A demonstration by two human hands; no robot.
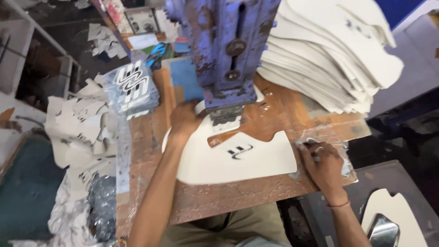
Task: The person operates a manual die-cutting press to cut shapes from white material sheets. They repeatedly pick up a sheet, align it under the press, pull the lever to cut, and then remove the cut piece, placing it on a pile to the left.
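Observation:
A white cut piece of sheet material (pixel 238 158) with a dark wavy mark lies flat on the worn wooden bench (pixel 215 196), its top edge under the head of a blue, rusty press machine (pixel 226 50). My left hand (pixel 183 121) rests on the piece's upper left edge, just left of the press head, fingers bent on it. My right hand (pixel 322 164) lies at the bench's right edge, fingers curled on a crumpled clear plastic film (pixel 320 139) beside the white piece.
A tall stack of white cut pieces (pixel 334 55) leans at the back right. A small stack of printed stickers (pixel 132 89) sits back left. Cut scraps (pixel 80 132) pile up on the left. Another white piece (pixel 398 219) lies at the lower right.

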